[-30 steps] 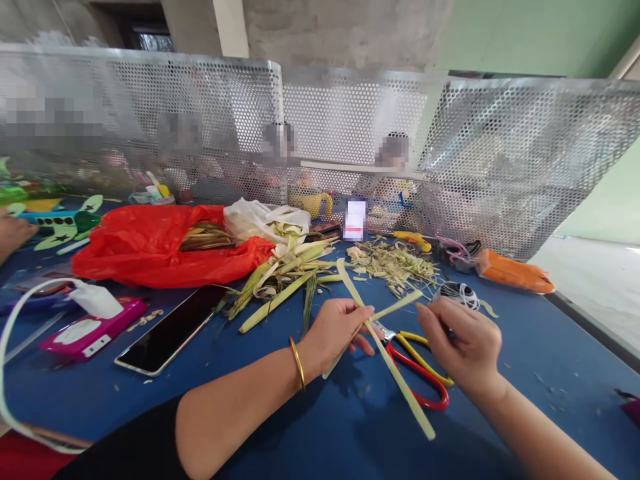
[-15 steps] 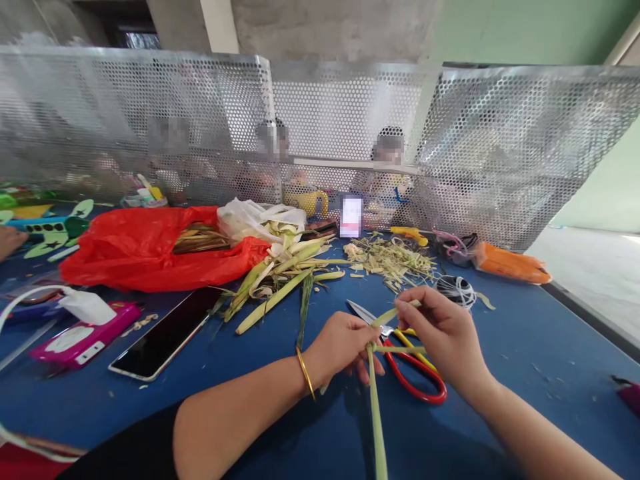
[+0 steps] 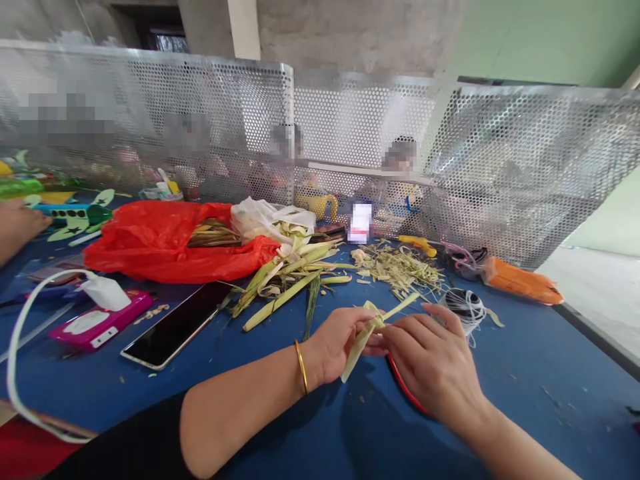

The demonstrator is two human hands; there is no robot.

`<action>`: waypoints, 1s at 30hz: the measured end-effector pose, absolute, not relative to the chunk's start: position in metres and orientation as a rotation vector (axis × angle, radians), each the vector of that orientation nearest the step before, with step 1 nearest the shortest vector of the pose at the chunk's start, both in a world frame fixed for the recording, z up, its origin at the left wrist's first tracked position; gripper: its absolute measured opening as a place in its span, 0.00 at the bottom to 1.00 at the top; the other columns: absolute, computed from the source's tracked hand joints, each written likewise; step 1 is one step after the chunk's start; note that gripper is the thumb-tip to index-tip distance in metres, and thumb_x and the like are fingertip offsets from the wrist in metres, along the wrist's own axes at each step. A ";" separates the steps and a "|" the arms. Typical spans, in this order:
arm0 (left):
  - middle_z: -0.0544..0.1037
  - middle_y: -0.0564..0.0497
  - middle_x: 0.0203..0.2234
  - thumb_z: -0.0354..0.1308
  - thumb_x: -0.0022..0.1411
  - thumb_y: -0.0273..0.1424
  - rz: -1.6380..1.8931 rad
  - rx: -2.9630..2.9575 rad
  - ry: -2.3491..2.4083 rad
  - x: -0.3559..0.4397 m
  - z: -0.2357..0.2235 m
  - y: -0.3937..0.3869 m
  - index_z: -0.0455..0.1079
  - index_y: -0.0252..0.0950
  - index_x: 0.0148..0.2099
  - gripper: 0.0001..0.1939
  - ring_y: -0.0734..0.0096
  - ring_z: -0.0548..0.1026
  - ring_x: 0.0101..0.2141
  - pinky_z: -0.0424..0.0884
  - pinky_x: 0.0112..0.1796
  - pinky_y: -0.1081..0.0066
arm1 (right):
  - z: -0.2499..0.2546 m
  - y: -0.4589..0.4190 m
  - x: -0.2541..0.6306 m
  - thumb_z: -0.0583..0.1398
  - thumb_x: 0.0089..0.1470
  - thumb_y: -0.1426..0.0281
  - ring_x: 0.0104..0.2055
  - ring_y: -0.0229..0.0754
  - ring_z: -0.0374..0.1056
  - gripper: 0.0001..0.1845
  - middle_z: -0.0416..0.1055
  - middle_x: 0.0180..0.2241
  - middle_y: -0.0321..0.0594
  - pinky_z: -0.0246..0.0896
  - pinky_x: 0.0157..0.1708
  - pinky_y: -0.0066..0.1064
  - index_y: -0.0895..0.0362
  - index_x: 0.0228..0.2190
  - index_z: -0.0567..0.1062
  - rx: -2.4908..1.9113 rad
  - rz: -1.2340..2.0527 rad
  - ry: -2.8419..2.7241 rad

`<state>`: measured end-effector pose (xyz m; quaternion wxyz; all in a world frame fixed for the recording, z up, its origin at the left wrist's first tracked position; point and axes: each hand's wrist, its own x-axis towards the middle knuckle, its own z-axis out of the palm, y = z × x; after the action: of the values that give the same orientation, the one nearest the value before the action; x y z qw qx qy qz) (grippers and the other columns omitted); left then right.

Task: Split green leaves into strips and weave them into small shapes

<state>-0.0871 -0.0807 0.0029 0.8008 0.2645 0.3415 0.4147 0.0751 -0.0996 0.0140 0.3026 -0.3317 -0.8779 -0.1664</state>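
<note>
Pale green leaf strips (image 3: 361,345), crossed and folded together at a small knot, are held above the blue table. My left hand (image 3: 345,343), with a gold bangle on its wrist, pinches the strips from the left. From the right, my right hand (image 3: 433,353) closes its thumb and fingers at the knot; its fingertips are partly hidden. One strip end points up and right, another hangs down by the left palm. Below my right hand lie scissors, of which only part of a red handle (image 3: 406,390) shows.
A pile of husk leaves (image 3: 280,293) lies by a red plastic bag (image 3: 145,240). Shredded scraps (image 3: 400,267), a white string ball (image 3: 463,310), an orange packet (image 3: 523,280), a phone (image 3: 175,327) and a magenta power strip (image 3: 103,323) are around. Another person's hand (image 3: 23,230) is far left.
My right hand has moved down and left to the knot, now covering most of the scissors. The strips have turned, and the long one no longer hangs toward me. The view has shifted slightly.
</note>
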 end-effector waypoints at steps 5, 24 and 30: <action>0.75 0.50 0.24 0.63 0.46 0.25 0.967 0.623 0.745 -0.085 0.001 -0.081 0.73 0.32 0.31 0.06 0.75 0.71 0.24 0.70 0.31 0.73 | 0.011 -0.100 0.074 0.53 0.59 0.74 0.34 0.41 0.66 0.10 0.74 0.30 0.37 0.48 0.52 0.44 0.54 0.33 0.75 -0.881 -0.461 -2.392; 0.80 0.45 0.32 0.63 0.50 0.27 0.947 0.724 0.782 -0.086 -0.005 -0.082 0.75 0.31 0.42 0.15 0.69 0.78 0.31 0.70 0.34 0.73 | -0.003 -0.082 0.072 0.59 0.52 0.63 0.27 0.40 0.67 0.12 0.73 0.24 0.38 0.60 0.27 0.30 0.58 0.24 0.74 -1.325 0.750 -1.630; 0.79 0.48 0.27 0.65 0.48 0.25 0.992 0.731 0.921 -0.087 -0.003 -0.080 0.75 0.32 0.40 0.14 0.74 0.76 0.26 0.65 0.27 0.78 | -0.013 -0.074 0.071 0.58 0.53 0.58 0.20 0.37 0.68 0.15 0.71 0.21 0.35 0.60 0.21 0.27 0.58 0.25 0.70 -1.377 1.209 -1.441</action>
<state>-0.0872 -0.0798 -0.0033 0.7184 0.3306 0.4163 0.4486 0.0705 -0.0742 -0.0128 0.3943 -0.5429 -0.5681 0.4765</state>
